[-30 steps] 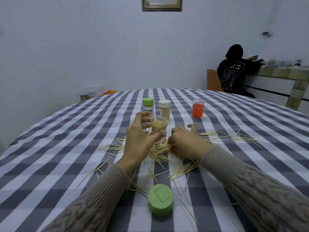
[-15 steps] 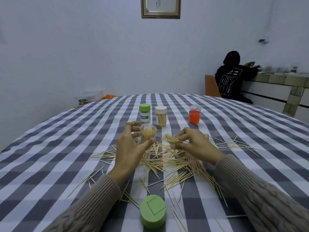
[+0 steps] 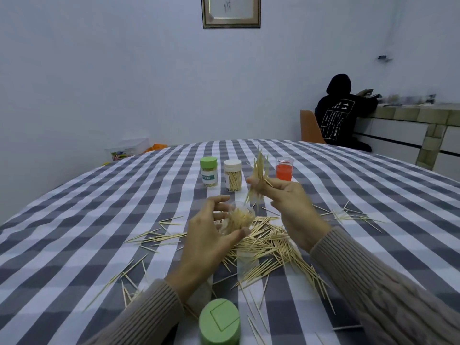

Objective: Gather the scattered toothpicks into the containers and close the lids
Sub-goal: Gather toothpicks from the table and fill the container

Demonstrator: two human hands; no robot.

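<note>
Your right hand [image 3: 286, 202] pinches a fanned bundle of pale wooden toothpicks [image 3: 257, 178], tips up, just above the clear open plastic container [image 3: 240, 217]. Your left hand [image 3: 209, 240] curls thumb and fingers round that container, already packed with picks. Loose scattered toothpicks [image 3: 268, 247] lie around and nearer you than the container on the grey-and-white checked tablecloth [image 3: 74, 220]. Beyond the container stand a green-lidded jar [image 3: 209, 171], a white-lidded jar [image 3: 232, 175] and an orange-filled clear cup [image 3: 284, 168]. A green round lid [image 3: 219, 322] sits nearest you.
</note>
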